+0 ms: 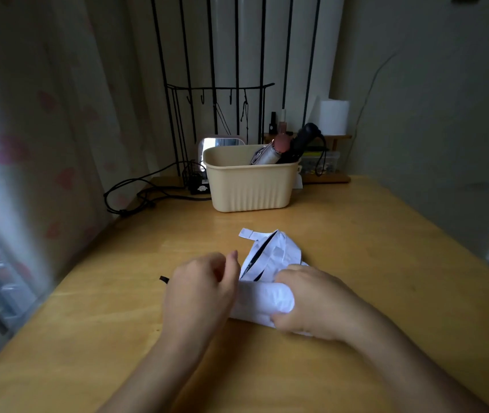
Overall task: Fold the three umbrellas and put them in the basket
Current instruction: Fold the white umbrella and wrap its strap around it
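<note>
1. Nearest: right hand [311,305] wrapped over the near end of the white umbrella [267,281], grip pressed shut around the rolled canopy, thumb under, fingers over.
2. Left hand [201,281] just beside the roll on its left, touching its edge; grip loosely curled, thumb raised, pinching nothing that shows (palm side hidden, so no certainty).
3. Short black end [164,279] poking out left of the left hand on the table [88,308], probably the umbrella's handle or strap; too small to tell.
4. White umbrella lying on the table between both hands, near part rolled tight, far part loose, with flaps and the closing tab [247,234] splayed toward the basket [252,186].
5. Farther back: basket standing on the table, well apart from the hands, already holding a grey umbrella [264,158] and a black umbrella [303,141], both leaning to its right side.
6. Judged progress: two of three stowed; remaining, finishing the roll, fastening the tab, then carrying this last one across into the basket.
</note>
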